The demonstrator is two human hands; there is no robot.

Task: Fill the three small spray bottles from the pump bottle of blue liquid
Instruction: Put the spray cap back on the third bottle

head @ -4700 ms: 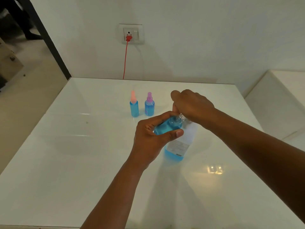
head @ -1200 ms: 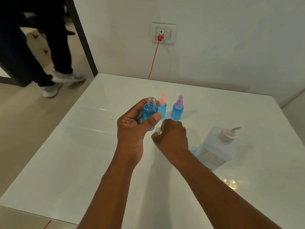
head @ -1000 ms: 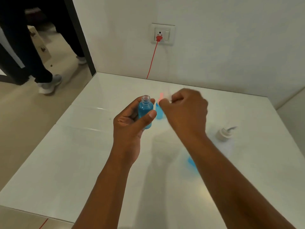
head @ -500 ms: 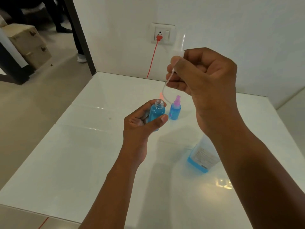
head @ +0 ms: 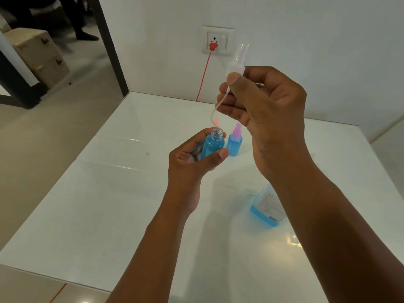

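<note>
Above the white table [head: 91, 215], the left hand [head: 192, 162] has its fingers wrapped round an uncapped blue-filled spray bottle [head: 213, 144], while at its 1 o'clock the right hand [head: 266, 110] pinches a clear spray cap [head: 237, 62], tube dangling over the neck.

You can read no text anywhere here. The only printing sits on the white label [head: 269, 204] of the pump bottle [head: 265, 206], which stands on the table partly behind your right forearm: dark lines and small blocks show, but they are too small and blurred to make out a word, brand or number. The small spray bottles carry no lettering you can make out, and the wall socket [head: 218, 40] shows no legible marking.
</note>
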